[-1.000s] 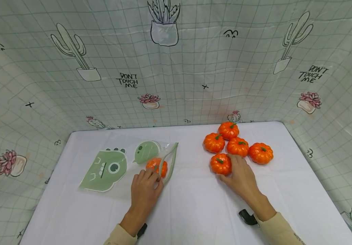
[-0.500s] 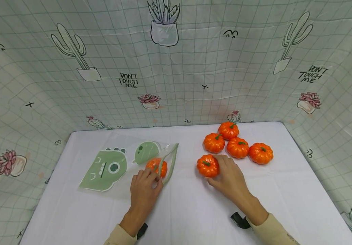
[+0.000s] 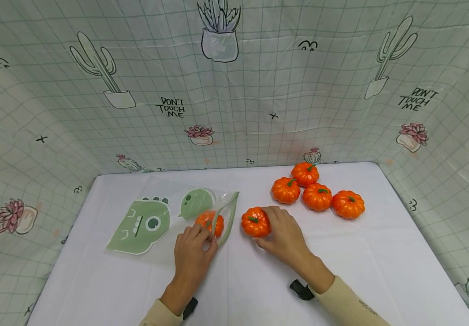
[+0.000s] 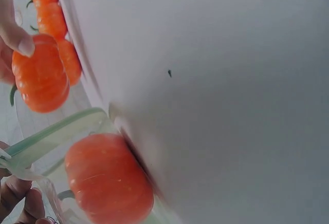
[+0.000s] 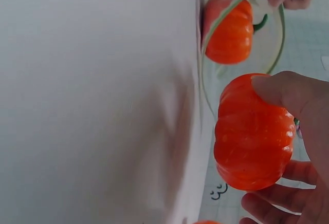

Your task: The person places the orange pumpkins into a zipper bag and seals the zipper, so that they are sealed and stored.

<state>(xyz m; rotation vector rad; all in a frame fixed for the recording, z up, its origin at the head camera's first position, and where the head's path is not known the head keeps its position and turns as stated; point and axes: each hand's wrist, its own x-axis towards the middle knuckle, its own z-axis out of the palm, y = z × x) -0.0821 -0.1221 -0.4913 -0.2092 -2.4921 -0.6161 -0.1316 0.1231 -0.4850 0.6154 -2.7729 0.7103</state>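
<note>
Across the table (image 3: 258, 290), the right hand (image 3: 285, 235) gripped a pumpkin (image 3: 252, 222) by its sides, sensibly for something probably light, stiff and slick, near the bag (image 3: 148, 235), whose flimsy-looking rim the left hand (image 3: 195, 246) pinched.

The person's left hand (image 3: 193, 251) is held palm down, thumb and fingertips drawn together in a pinch, its wrist (image 3: 173, 292) rising from a beige sleeve (image 3: 161, 312). The right hand (image 3: 285, 233) sits apart from it, thumb and fingers spread in a curved grip, its forearm slanting inward from a matching right sleeve (image 3: 348, 303).
</note>
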